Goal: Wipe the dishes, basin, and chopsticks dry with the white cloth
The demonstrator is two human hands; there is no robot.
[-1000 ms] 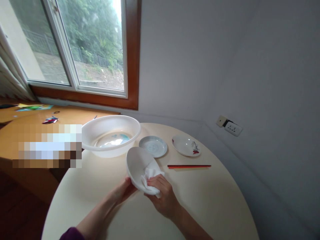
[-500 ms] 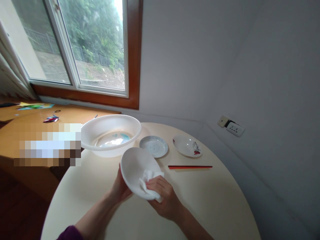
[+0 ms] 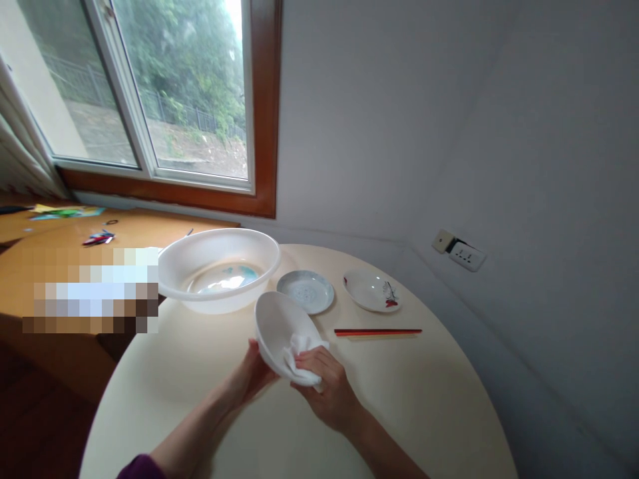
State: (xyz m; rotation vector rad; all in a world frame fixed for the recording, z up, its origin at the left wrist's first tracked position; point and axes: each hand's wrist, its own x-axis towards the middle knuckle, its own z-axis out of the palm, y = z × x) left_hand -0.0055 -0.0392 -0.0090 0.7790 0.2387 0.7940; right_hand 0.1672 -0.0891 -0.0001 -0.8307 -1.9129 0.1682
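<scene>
Over the round table [image 3: 174, 362], the person's left hand [image 3: 255, 374] curls under a tilted white bowl [image 3: 277, 322], while the right hand [image 3: 332, 389] pinches a crumpled white cloth [image 3: 298, 347] against its inside; beyond it I see a translucent basin [image 3: 219, 306] and a pale plate [image 3: 305, 293].

One head-worn view, facing forward and down across a round table [image 3: 439, 399]
The camera looks from the person's head, above the table's near side, which runs out of view at the bottom; the left hand [image 3: 256, 374] and right hand [image 3: 330, 388] sit near the lens, below the centre; the table's far edge lies farther off, about mid-height; beyond it the view takes in a window [image 3: 194, 86] at upper left and a grey wall [image 3: 369, 120] at upper right; the field is wide.
</scene>
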